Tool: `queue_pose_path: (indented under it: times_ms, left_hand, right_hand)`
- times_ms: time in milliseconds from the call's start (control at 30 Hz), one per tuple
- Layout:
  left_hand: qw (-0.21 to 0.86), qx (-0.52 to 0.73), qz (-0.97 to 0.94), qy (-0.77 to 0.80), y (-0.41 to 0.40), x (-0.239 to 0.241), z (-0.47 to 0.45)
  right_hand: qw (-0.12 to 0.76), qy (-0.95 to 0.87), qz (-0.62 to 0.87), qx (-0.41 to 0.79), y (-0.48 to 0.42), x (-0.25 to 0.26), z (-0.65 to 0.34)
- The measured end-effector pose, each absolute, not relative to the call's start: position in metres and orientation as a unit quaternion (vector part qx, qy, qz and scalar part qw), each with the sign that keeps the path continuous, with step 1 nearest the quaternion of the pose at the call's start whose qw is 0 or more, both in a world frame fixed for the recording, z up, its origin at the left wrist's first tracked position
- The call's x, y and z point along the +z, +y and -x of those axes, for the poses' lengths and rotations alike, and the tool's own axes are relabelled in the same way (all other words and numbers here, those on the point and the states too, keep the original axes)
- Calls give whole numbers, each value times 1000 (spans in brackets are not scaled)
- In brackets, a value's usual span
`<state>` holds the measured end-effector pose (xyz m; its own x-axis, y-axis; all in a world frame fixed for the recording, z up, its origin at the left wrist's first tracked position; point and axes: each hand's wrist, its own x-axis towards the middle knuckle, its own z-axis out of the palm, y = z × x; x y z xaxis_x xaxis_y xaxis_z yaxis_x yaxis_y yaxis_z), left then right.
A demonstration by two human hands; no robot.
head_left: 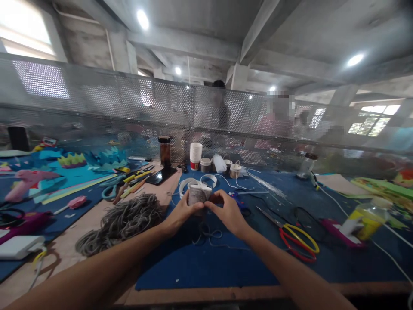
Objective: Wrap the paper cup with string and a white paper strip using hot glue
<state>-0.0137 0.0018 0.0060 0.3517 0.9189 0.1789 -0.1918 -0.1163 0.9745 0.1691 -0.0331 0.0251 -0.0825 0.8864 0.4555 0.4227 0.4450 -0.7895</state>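
My left hand (181, 214) and my right hand (227, 211) meet over the blue felt mat (206, 262), both closed around a small grey paper cup (196, 196) with a white strip at its rim. The fingertips of both hands pinch at the cup's side. Thin white string (211, 237) lies loose on the mat just below the hands.
A pile of grey cord (124, 221) lies to the left. Red-and-yellow scissors (298, 241) lie to the right, with a yellow glue bottle (366, 221) beyond. A stack of white cups (195, 156), small pots and a dark jar (164, 150) stand by the perforated metal screen (129, 103). People sit behind it.
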Motion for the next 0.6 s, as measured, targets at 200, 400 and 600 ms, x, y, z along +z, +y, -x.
queue_pose_path:
  times_ms: [200,400,600]
  left_hand:
    - [564,481,-587,326,0,10,12]
    - [586,466,-575,329,0,7,10]
    - [589,457,-583,324,1,1,10]
  right_hand:
    - [494,-707,458,217,-39,25,-169]
    - [512,-689,456,235,-36,24,-174]
    - [512,-683,466,233,-38,31,-182]
